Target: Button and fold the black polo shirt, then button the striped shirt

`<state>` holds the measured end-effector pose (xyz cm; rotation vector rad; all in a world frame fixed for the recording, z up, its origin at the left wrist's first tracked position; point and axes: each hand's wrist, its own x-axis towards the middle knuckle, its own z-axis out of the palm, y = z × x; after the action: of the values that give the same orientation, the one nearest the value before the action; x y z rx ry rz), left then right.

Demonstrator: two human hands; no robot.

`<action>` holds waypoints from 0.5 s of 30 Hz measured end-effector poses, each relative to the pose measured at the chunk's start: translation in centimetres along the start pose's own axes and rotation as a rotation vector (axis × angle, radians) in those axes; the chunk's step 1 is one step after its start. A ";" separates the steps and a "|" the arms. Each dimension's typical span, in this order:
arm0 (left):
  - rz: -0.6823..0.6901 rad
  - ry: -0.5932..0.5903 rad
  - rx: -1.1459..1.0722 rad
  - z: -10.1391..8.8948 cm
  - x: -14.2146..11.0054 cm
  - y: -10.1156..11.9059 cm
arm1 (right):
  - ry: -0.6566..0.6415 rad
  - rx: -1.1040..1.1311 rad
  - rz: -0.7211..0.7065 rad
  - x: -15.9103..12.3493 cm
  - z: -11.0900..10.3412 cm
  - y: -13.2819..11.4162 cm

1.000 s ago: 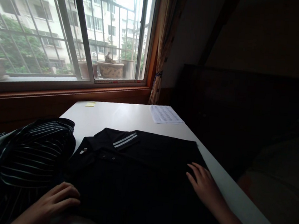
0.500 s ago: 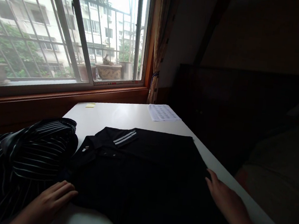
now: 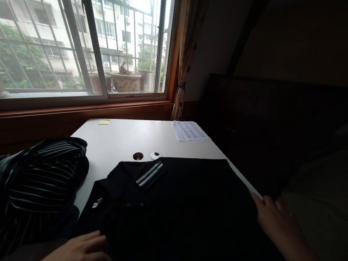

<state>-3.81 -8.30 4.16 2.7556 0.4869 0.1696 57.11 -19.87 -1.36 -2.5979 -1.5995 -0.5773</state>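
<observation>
A black polo shirt (image 3: pixel 184 207) with a white-striped collar lies flat on the white table (image 3: pixel 123 137). My left hand (image 3: pixel 84 254) rests at the shirt's near left edge, fingers stretched forward and close together, touching the fabric. My right hand (image 3: pixel 273 221) lies at the shirt's right edge, by the table's right side, fingers extended flat on the cloth. Whether either hand pinches the fabric is hidden by the dark.
A dark shirt with thin white stripes (image 3: pixel 19 188) is heaped at the left. A round cable hole (image 3: pixel 138 156) and its white cap (image 3: pixel 155 155) show beyond the collar. A printed sheet (image 3: pixel 189 131) and a yellow note (image 3: pixel 104 121) lie near the window. Dark furniture stands at right.
The black shirt has slid toward me and to the right, uncovering the table hole and cap. My right hand moved right to the table's edge; my left hand drew nearer.
</observation>
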 end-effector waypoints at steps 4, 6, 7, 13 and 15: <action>-0.168 0.155 0.151 -2.3 4.7 -1.4 | 0.045 0.140 -0.230 1.5 -2.9 -8.5; -0.197 0.155 0.233 -1.6 7.7 -3.1 | 0.002 0.277 -0.333 1.5 -4.0 -14.4; -0.198 0.143 0.257 -1.0 9.2 -4.0 | -0.033 0.351 -0.383 1.3 -4.4 -17.3; -0.337 0.119 0.308 2.5 14.7 -8.0 | -0.297 0.573 -0.717 -0.4 -6.6 -28.5; -0.358 0.106 0.297 3.1 14.8 -8.5 | -0.338 0.587 -0.751 -0.5 -6.7 -29.0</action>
<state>7.89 3.45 -0.82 2.8892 1.1023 0.1662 29.81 -8.18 0.10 -1.6888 -2.3829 0.3281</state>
